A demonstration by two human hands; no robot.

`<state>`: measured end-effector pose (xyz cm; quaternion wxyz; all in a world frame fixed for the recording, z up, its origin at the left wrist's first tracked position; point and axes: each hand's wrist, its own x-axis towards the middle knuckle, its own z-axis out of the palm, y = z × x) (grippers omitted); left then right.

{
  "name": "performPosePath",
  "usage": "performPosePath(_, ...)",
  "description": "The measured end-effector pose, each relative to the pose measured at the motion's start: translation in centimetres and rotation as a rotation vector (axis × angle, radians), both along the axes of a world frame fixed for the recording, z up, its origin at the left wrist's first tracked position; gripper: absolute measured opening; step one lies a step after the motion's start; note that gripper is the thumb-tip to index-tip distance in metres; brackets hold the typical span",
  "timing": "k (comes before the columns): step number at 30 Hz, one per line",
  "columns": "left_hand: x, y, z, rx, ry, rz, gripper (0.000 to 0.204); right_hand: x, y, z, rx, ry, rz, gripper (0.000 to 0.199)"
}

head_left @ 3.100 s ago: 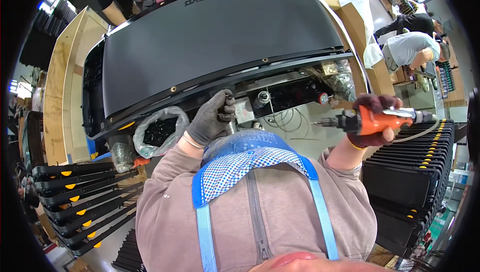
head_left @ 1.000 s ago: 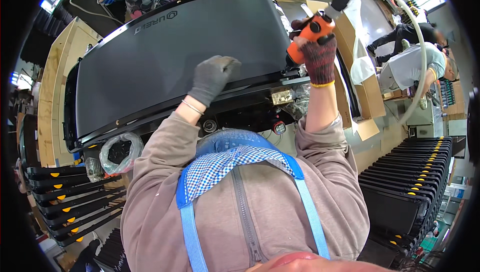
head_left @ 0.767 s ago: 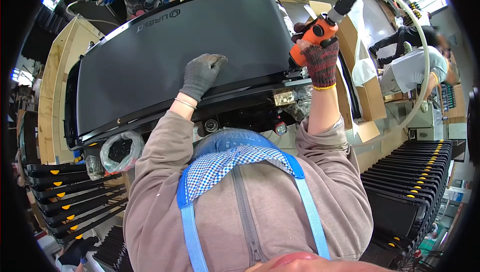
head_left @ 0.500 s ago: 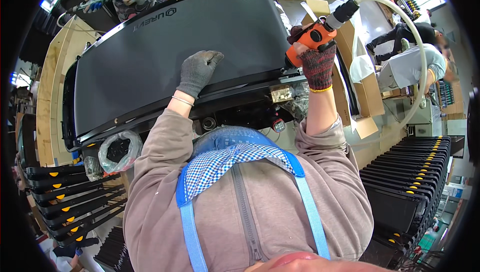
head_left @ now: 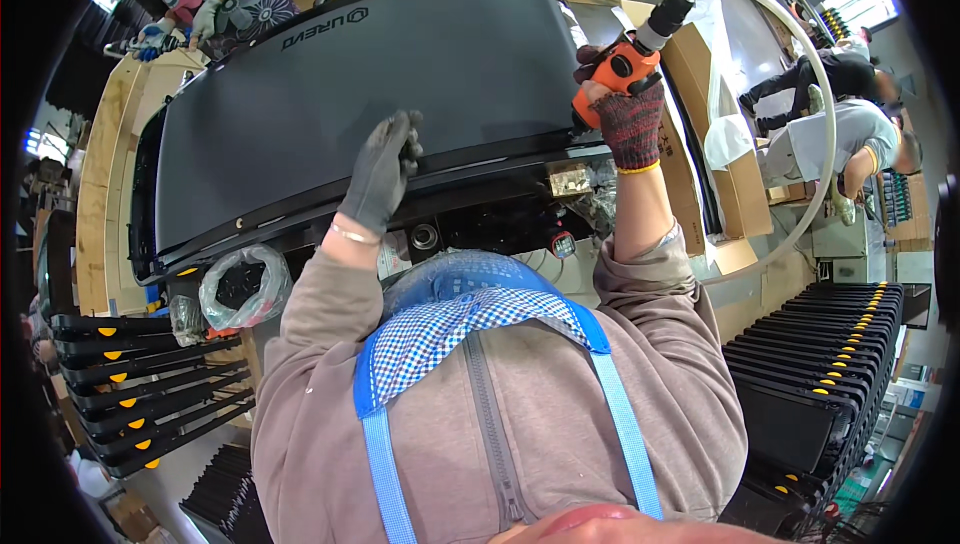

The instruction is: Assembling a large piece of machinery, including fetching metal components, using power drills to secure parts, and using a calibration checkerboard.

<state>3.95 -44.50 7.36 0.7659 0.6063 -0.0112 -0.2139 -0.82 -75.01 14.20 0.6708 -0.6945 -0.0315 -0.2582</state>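
Observation:
In front of me lies a long machine with a smooth dark grey top panel (head_left: 300, 104), like a flat treadmill. My right hand (head_left: 632, 124), in a dark red and black knit glove, is closed round an orange power screwdriver (head_left: 618, 72). The tool's lower end is at the panel's near right corner; whether it touches a screw is hidden. My left hand (head_left: 383, 169), in a grey glove, is turned on edge above the panel's near edge. Its fingers are bent inward, and what they hold, if anything, cannot be made out.
A pale hose (head_left: 825, 94) loops from the tool down the right side. Beside the panel stand an opened carton (head_left: 740, 184) and a small box (head_left: 570, 181). A clear-wrapped ring (head_left: 240, 289) lies near left. Black frames (head_left: 810, 354) are stacked right. Another person's gloved hand (head_left: 205, 22) is far left.
My left hand has drawn slightly back and turned onto its edge. My right hand and the screwdriver have shifted slightly left. At far left, the other person's hands and tool have moved.

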Motion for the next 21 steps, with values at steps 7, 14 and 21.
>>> performPosePath(7, -7.3, 4.0, -1.8, -0.518, 0.415, 0.032, 0.024, 0.8, 0.0, -0.7, 0.134, -0.100, 0.097, 0.039)
performPosePath(14, -11.3, 5.0, -3.1, -0.499, 0.516, 0.088, 0.035, 2.1, -2.9, -1.2, 0.067, -0.091, 0.208, 0.052)
performPosePath(21, -13.0, 7.5, -0.8, -0.454, 0.437, -0.002, 0.035, -0.8, 0.9, 0.3, 0.100, -0.244, 0.264, 0.054)
